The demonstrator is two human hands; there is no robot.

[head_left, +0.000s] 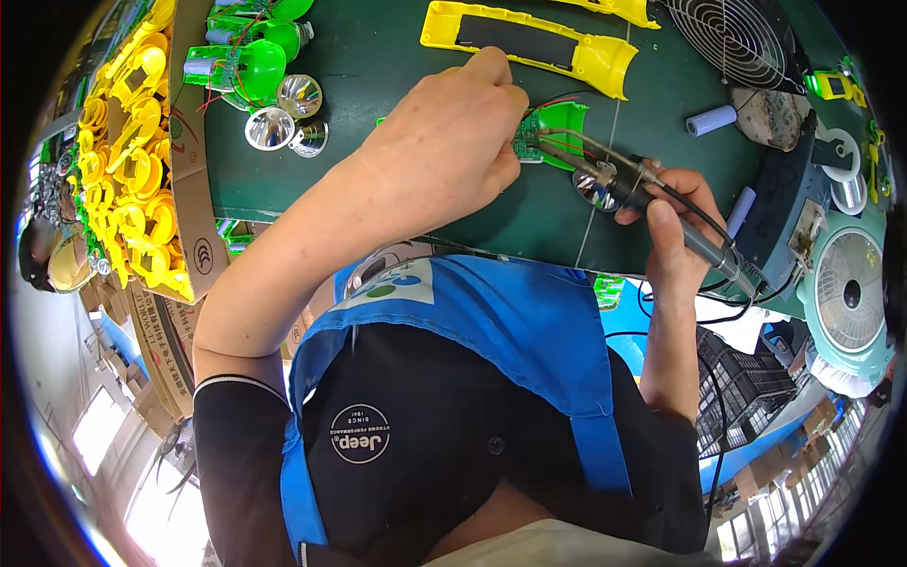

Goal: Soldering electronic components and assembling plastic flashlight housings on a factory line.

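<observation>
My right hand (675,227) grips a dark-handled soldering iron (614,180) with a thin metal tube fixed along it. Its tip reaches a small green circuit board (525,140) in a green plastic flashlight housing (564,121); exact contact is too small to tell. Red wires run from the board. Over the housing's left part my left hand (463,137) is closed, thumb and fingers at the board's edge. That hand hides most of the housing and its own fingertips. A loose reflector cup (593,189) lies beneath the iron.
Several green housings with batteries (236,71) and shiny reflectors (271,128) lie at left, beside a carton of yellow parts (142,170). A yellow shell (529,42) lies beyond my hands. At right are a battery (710,121), solder spool (848,194), fan (848,288) and dark station (770,208).
</observation>
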